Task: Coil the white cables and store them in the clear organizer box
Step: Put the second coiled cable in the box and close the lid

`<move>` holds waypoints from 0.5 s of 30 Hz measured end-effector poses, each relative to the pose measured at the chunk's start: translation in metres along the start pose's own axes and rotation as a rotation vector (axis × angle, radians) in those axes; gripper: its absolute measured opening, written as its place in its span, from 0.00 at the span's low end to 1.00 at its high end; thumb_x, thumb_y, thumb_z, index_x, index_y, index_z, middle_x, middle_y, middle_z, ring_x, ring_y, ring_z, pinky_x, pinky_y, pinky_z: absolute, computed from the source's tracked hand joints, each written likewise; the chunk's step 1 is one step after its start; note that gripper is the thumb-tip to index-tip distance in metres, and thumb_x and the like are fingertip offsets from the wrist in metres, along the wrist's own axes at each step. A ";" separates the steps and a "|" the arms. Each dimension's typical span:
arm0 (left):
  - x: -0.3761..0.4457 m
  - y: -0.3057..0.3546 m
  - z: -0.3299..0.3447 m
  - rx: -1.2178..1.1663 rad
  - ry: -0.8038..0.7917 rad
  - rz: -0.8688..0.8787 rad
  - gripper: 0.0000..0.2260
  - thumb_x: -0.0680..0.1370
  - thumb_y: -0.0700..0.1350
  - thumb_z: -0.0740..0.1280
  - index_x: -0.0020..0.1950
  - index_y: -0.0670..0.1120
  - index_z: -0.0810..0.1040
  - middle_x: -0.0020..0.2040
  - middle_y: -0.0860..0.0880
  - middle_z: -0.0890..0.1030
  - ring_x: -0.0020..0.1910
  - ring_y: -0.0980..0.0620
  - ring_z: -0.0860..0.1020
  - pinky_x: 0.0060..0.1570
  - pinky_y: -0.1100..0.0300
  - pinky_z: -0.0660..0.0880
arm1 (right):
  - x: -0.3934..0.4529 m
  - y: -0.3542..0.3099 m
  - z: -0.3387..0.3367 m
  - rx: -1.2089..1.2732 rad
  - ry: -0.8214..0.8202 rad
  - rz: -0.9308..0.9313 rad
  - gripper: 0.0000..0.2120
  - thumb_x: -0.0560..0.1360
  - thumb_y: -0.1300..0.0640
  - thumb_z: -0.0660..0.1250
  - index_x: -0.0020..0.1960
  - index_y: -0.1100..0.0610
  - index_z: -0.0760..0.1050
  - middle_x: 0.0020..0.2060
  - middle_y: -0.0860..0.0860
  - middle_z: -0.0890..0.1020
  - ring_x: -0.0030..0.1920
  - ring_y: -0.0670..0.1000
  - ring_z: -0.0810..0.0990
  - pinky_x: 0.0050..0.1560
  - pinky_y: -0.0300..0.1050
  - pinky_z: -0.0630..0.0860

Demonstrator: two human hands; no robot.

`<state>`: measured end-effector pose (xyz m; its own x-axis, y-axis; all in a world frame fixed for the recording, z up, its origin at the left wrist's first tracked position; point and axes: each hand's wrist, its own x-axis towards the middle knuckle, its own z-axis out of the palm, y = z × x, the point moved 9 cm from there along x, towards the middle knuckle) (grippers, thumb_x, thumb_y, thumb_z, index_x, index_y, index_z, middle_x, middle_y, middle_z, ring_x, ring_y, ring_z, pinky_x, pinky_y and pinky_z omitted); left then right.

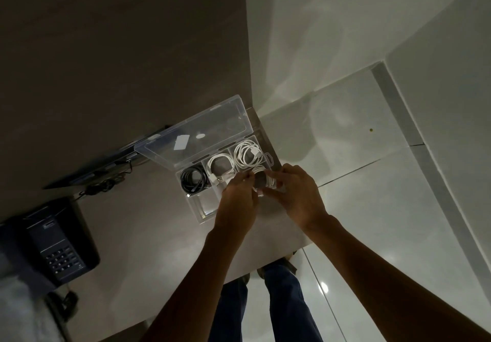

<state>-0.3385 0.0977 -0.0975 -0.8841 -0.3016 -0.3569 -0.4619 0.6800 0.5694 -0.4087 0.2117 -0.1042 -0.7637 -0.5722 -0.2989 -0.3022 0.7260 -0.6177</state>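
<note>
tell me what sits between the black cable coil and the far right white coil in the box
In the head view, one compartment with another white coiled cable lies between the black coil and the far-right white coil in the clear organizer box.

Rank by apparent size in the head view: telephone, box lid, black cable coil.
Largest to smallest:
1. telephone, though it is nearer the camera
2. box lid
3. black cable coil

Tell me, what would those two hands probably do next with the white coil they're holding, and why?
Probably lower the white coil into the compartment beneath it and let go. Both the left hand and the right hand pinch it just over the clear organizer box, whose lid is open; two other white cables and a black cable already lie in compartments.
</note>
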 end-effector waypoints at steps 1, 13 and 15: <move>0.002 0.000 0.001 0.005 -0.050 0.001 0.15 0.82 0.35 0.66 0.69 0.36 0.79 0.67 0.38 0.82 0.67 0.43 0.81 0.71 0.53 0.76 | 0.000 -0.001 -0.001 -0.011 0.003 -0.003 0.22 0.74 0.47 0.79 0.65 0.54 0.84 0.51 0.57 0.87 0.52 0.58 0.83 0.51 0.52 0.84; 0.005 -0.006 0.002 0.044 -0.186 0.084 0.16 0.81 0.41 0.72 0.69 0.40 0.80 0.68 0.42 0.81 0.70 0.46 0.78 0.71 0.53 0.75 | -0.003 0.010 0.008 0.308 -0.142 -0.016 0.19 0.79 0.61 0.74 0.69 0.63 0.80 0.51 0.51 0.78 0.46 0.42 0.78 0.57 0.32 0.79; 0.003 -0.006 0.003 0.042 -0.186 0.086 0.16 0.81 0.40 0.71 0.68 0.39 0.80 0.68 0.41 0.81 0.69 0.44 0.78 0.70 0.51 0.76 | -0.004 0.011 0.007 0.328 -0.169 -0.031 0.21 0.79 0.64 0.74 0.71 0.66 0.78 0.50 0.51 0.78 0.44 0.40 0.78 0.52 0.23 0.75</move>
<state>-0.3379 0.0945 -0.1041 -0.8902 -0.1149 -0.4409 -0.3780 0.7265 0.5739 -0.4053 0.2194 -0.1153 -0.6440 -0.6668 -0.3751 -0.1037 0.5619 -0.8207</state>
